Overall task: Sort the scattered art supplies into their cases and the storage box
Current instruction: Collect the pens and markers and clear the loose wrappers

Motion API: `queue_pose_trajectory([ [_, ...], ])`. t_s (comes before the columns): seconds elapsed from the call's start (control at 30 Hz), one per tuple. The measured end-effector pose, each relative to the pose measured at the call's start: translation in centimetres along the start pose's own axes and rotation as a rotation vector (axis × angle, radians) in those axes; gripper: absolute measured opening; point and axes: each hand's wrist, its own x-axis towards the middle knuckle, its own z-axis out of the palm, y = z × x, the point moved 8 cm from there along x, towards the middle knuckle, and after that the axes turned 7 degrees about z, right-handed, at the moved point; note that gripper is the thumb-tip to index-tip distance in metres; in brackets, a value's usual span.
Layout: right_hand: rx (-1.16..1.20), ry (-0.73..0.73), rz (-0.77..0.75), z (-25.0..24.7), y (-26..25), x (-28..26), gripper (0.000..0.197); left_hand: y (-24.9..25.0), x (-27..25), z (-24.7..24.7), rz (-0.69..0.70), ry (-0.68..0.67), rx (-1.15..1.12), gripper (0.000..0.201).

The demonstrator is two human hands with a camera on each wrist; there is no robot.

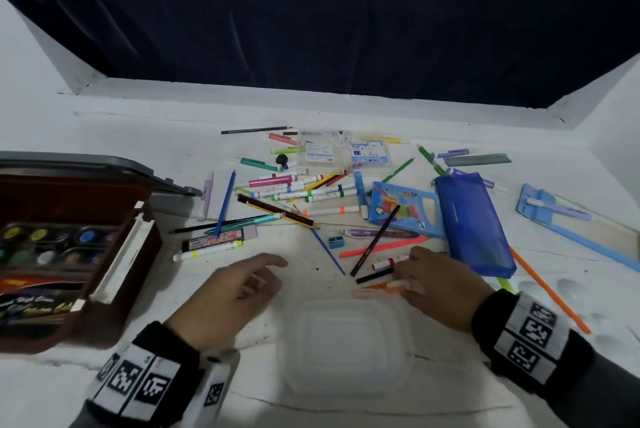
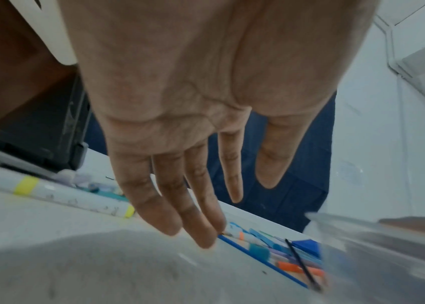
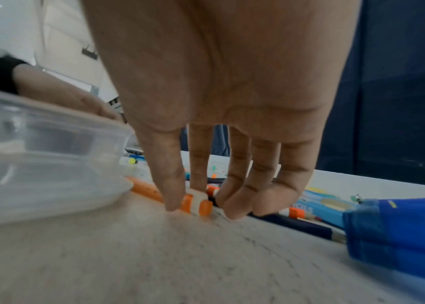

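Your right hand (image 3: 206, 102) has its fingers (image 3: 172, 197) pinching the orange marker (image 3: 195, 202), flat on the worktop (image 3: 154, 257) beside the clear storage box (image 3: 45, 160). Your left hand (image 1: 235, 285) hovers, fingers apart. A shallow pinch could let the marker roll under the box.

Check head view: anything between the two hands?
Only bare table between left hand and right hand; the clear box sits nearer the camera, below that gap.
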Motion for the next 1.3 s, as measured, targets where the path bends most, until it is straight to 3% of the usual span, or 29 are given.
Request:
queue_pose_trajectory([
  [0.2,-0.049,-0.009,0.030,-0.5,0.3,0.9,0.020,-1.2,2.8,-6.1,-0.010,0.263,0.224,0.017],
  [0.3,0.235,0.113,0.078,-2.7,1.0,1.0,0.004,-1.8,3.1,-8.2,-0.063,0.345,0.264,0.025],
  [0.43,0.681,0.389,0.105,-5.8,1.2,-0.2,0.012,-1.9,3.4,-8.2,-0.085,0.359,0.282,0.012],
  [0.6,1.021,0.481,0.012,-7.4,-0.5,-0.6,0.008,-0.5,7.4,-8.2,-0.032,0.380,0.355,0.010],
  [0.77,1.066,0.537,-0.047,-9.6,-1.0,-0.3,0.013,-1.0,12.9,-8.4,-0.055,0.325,0.503,0.023],
  [0.9,1.049,0.575,-0.045,-10.0,-0.7,0.2,0.019,-3.7,17.3,-7.8,-0.224,0.132,0.700,0.022],
  [1.0,1.069,0.569,-0.041,-9.8,-0.6,0.2,0.020,-4.2,19.3,-7.0,-0.274,-0.003,0.887,0.013],
  [1.13,1.156,0.555,-0.018,-8.7,0.0,-0.2,0.019,-4.7,20.7,-6.7,-0.278,-0.068,1.026,0.010],
  [1.3,1.227,0.477,-0.015,-7.6,-0.2,-1.5,0.018,-4.6,21.1,-6.6,-0.228,-0.115,1.039,0.011],
])
